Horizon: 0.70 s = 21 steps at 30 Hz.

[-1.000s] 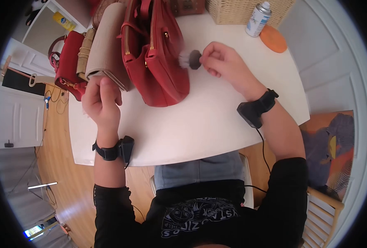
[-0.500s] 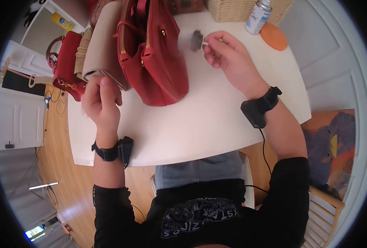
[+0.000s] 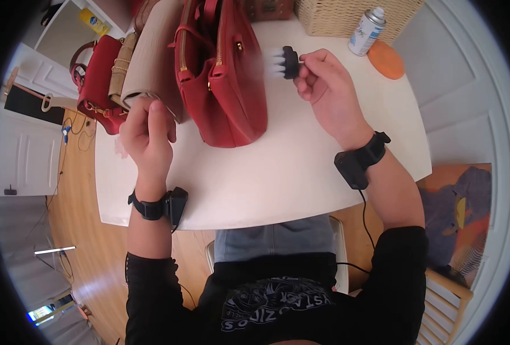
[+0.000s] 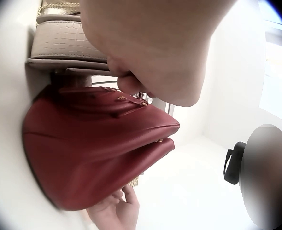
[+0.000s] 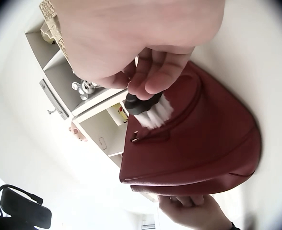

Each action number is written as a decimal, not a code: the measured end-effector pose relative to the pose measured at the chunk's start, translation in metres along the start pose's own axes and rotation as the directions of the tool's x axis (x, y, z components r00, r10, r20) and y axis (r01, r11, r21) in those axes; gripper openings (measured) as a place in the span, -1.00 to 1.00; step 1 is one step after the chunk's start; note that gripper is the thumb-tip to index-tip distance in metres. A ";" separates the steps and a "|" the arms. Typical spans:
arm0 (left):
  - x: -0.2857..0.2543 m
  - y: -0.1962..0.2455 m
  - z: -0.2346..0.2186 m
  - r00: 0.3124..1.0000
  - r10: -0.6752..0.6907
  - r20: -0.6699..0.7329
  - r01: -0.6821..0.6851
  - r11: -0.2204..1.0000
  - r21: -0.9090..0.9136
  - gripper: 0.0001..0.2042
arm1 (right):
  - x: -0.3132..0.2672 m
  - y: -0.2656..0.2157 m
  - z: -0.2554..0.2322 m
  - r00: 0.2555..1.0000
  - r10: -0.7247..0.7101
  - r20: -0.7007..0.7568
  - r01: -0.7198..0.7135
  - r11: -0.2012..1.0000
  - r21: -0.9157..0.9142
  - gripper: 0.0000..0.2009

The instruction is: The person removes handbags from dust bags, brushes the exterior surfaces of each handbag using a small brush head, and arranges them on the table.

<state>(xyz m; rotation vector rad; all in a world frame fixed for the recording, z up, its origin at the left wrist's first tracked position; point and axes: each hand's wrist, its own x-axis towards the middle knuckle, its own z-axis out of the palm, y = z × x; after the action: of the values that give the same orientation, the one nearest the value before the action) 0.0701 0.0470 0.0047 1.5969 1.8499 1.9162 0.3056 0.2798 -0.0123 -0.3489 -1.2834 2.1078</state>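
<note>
My right hand (image 3: 330, 86) pinches a small brush (image 3: 290, 62) with a black head and white bristles. Its bristles point at the right side of a red leather handbag (image 3: 223, 109), overlapping that side in the right wrist view. The handbag stands upright, with its zipped top toward the far side. My left hand (image 3: 148, 129) has bent fingers and is at the near end of a beige crocodile-textured bag (image 3: 151, 63), left of the red one. Its fingertips are mostly hidden, so I cannot tell whether they grip anything.
Left of the beige bag stand a tan bag (image 3: 122, 66) and a smaller red bag (image 3: 99, 75). At the back right are a woven basket (image 3: 335, 20), a spray can (image 3: 367, 31) and an orange disc (image 3: 386, 60). They share the white table (image 3: 255, 184).
The brush has swung up and back along the red bag's side, its bristles blurred earlier and sharper now. The left hand has stayed by the beige bag. The head view has shifted slightly.
</note>
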 end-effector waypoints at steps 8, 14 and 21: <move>0.000 0.001 0.001 1.000 -0.017 -0.004 0.017 1.000 0.012 -0.69 | 0.002 0.003 -0.004 0.985 0.170 -0.001 -0.166 0.958 -0.235 -0.88; 0.000 0.003 0.000 0.999 -0.045 0.012 0.044 0.998 0.042 -0.69 | -0.001 -0.005 0.017 0.996 0.011 -0.091 -0.018 0.997 -0.077 -0.89; -0.001 -0.002 -0.003 0.999 -0.020 0.037 0.017 0.998 0.062 -0.71 | 0.006 -0.004 0.001 0.986 0.130 -0.109 -0.155 0.948 -0.278 -0.87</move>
<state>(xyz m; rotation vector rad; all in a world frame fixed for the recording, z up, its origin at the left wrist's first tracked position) 0.0677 0.0453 0.0038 1.6157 1.9195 1.8260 0.3020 0.2842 -0.0073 -0.6719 -1.5528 1.9968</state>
